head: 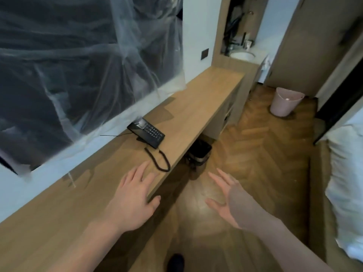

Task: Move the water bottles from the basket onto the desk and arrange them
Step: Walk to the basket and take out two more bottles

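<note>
While the left hand [132,201] is lying spread and empty over the desk's [198,99] front edge near the phone [146,133], the right hand [230,199] is hovering open, empty; no bottles or basket showing

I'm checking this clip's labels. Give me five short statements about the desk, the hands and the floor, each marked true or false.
1. Both hands are empty. True: the left hand and the right hand are open and hold nothing.
2. A black telephone sits on the desk. True.
3. Water bottles stand on the desk. False: no bottle shows on it, only the telephone and its coiled cord.
4. The pink bin stands on the desk. False: it stands on the wooden floor.
5. The right hand rests on the desk. False: it is over the floor, off the desk's edge.
</note>
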Action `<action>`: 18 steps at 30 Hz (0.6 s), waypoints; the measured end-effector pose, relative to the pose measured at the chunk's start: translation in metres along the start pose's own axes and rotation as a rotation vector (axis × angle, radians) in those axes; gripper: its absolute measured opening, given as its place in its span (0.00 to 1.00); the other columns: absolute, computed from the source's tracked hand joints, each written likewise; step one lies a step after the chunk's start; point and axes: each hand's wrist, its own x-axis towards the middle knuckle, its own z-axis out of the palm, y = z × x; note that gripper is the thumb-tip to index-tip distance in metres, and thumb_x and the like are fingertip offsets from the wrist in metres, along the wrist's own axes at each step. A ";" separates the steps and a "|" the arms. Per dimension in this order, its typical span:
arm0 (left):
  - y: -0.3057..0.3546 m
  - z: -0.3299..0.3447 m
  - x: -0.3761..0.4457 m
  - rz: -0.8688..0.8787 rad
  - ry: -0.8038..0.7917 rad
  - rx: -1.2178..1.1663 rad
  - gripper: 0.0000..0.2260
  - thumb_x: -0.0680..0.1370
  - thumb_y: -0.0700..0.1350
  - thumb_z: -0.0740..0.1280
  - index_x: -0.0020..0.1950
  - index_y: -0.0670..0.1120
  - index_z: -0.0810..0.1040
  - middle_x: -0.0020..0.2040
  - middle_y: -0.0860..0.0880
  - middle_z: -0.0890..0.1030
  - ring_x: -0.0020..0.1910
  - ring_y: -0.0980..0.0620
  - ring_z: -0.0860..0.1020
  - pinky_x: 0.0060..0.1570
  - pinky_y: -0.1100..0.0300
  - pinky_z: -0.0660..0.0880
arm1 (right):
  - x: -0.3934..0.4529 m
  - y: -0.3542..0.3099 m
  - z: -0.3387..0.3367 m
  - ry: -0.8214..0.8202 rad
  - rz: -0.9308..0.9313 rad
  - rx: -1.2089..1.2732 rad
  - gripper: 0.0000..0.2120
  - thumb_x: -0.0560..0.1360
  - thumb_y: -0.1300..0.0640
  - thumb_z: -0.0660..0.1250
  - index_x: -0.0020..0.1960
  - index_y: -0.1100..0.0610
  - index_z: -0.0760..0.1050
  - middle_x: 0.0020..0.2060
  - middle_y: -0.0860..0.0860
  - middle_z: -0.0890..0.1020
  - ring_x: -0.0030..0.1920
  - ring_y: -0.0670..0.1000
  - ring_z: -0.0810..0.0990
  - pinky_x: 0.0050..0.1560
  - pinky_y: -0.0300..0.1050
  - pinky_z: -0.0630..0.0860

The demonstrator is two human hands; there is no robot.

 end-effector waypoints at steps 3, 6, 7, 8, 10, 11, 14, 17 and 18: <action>0.014 -0.006 0.054 0.075 -0.040 -0.040 0.31 0.82 0.62 0.62 0.83 0.62 0.53 0.85 0.56 0.40 0.84 0.50 0.43 0.78 0.52 0.42 | 0.014 0.013 -0.030 0.023 0.051 -0.040 0.38 0.83 0.35 0.60 0.86 0.43 0.46 0.85 0.44 0.45 0.85 0.53 0.46 0.83 0.51 0.50; 0.028 -0.008 0.111 0.184 -0.068 -0.041 0.32 0.82 0.62 0.62 0.83 0.60 0.53 0.84 0.56 0.40 0.84 0.50 0.42 0.82 0.49 0.45 | 0.033 0.029 -0.051 0.085 0.146 -0.001 0.38 0.82 0.35 0.61 0.85 0.38 0.46 0.85 0.41 0.45 0.85 0.51 0.45 0.84 0.54 0.52; 0.034 -0.007 0.128 0.217 -0.074 -0.031 0.31 0.82 0.61 0.62 0.83 0.60 0.54 0.84 0.55 0.40 0.84 0.49 0.42 0.82 0.48 0.46 | 0.038 0.035 -0.057 0.104 0.172 0.012 0.38 0.82 0.35 0.62 0.85 0.37 0.46 0.85 0.40 0.45 0.85 0.51 0.45 0.84 0.54 0.52; 0.041 -0.007 0.145 0.252 -0.088 -0.021 0.31 0.82 0.61 0.62 0.83 0.59 0.54 0.84 0.55 0.41 0.84 0.49 0.42 0.82 0.48 0.46 | 0.042 0.042 -0.063 0.116 0.201 0.023 0.38 0.82 0.35 0.62 0.85 0.37 0.46 0.85 0.41 0.45 0.85 0.51 0.45 0.84 0.54 0.52; 0.060 -0.006 0.173 0.320 -0.128 -0.024 0.31 0.82 0.60 0.62 0.83 0.59 0.54 0.84 0.56 0.41 0.84 0.48 0.43 0.82 0.48 0.45 | 0.043 0.058 -0.074 0.132 0.252 0.048 0.38 0.82 0.35 0.62 0.85 0.37 0.46 0.85 0.41 0.45 0.85 0.51 0.45 0.84 0.54 0.53; 0.071 -0.006 0.187 0.354 -0.142 -0.029 0.31 0.82 0.60 0.62 0.83 0.59 0.54 0.84 0.56 0.41 0.83 0.49 0.42 0.82 0.49 0.45 | 0.044 0.067 -0.080 0.146 0.270 0.061 0.38 0.82 0.35 0.62 0.85 0.38 0.46 0.85 0.41 0.45 0.85 0.51 0.44 0.84 0.54 0.53; 0.108 -0.007 0.230 0.422 -0.181 -0.037 0.31 0.83 0.59 0.62 0.83 0.59 0.53 0.84 0.57 0.40 0.83 0.50 0.41 0.82 0.49 0.45 | 0.051 0.096 -0.102 0.186 0.348 0.079 0.38 0.82 0.36 0.63 0.85 0.39 0.47 0.85 0.41 0.45 0.85 0.51 0.45 0.84 0.55 0.53; 0.146 -0.004 0.270 0.452 -0.209 -0.030 0.32 0.83 0.59 0.63 0.84 0.59 0.53 0.84 0.58 0.40 0.83 0.51 0.41 0.83 0.45 0.49 | 0.063 0.133 -0.122 0.226 0.380 0.107 0.39 0.81 0.35 0.64 0.85 0.38 0.48 0.85 0.42 0.45 0.86 0.52 0.44 0.85 0.56 0.52; 0.158 -0.002 0.284 0.457 -0.212 -0.018 0.32 0.83 0.60 0.63 0.84 0.59 0.53 0.84 0.57 0.40 0.83 0.50 0.41 0.83 0.45 0.49 | 0.069 0.147 -0.129 0.233 0.379 0.112 0.39 0.81 0.35 0.63 0.85 0.38 0.48 0.85 0.41 0.45 0.86 0.52 0.44 0.85 0.56 0.52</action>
